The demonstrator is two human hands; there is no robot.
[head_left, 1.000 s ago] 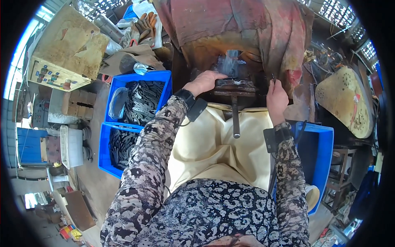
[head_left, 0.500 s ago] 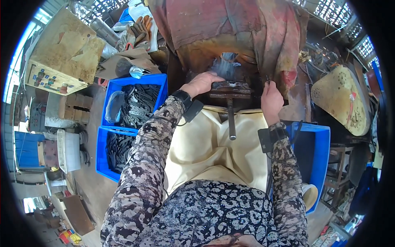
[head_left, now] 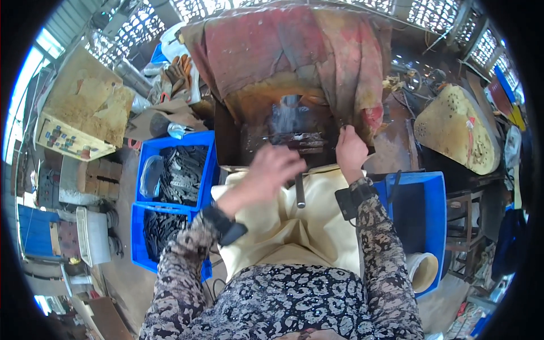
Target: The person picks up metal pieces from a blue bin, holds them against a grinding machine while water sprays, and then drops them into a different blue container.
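My left hand is smeared by motion just in front of a dark metal fixture; whether its fingers hold anything cannot be made out. A rod-shaped handle sticks out of the fixture toward me, beside that hand. At the fixture's right, my right hand is closed with its fingertips pinched together, close to the hanging edge of a stained red cloth. What it pinches, if anything, is too small to tell. Behind the fixture, a greyish machine part looks blurred beneath the cloth.
At my left stand two blue bins of dark flat metal pieces. Another blue bin at my right holds a cream cylinder. A cream apron covers my lap. A yellowish control box and worn gloves lie far left.
My left hand has come off the fixture and moved back toward me. My right hand stays pinched near the cloth edge. The whole view has shifted slightly.
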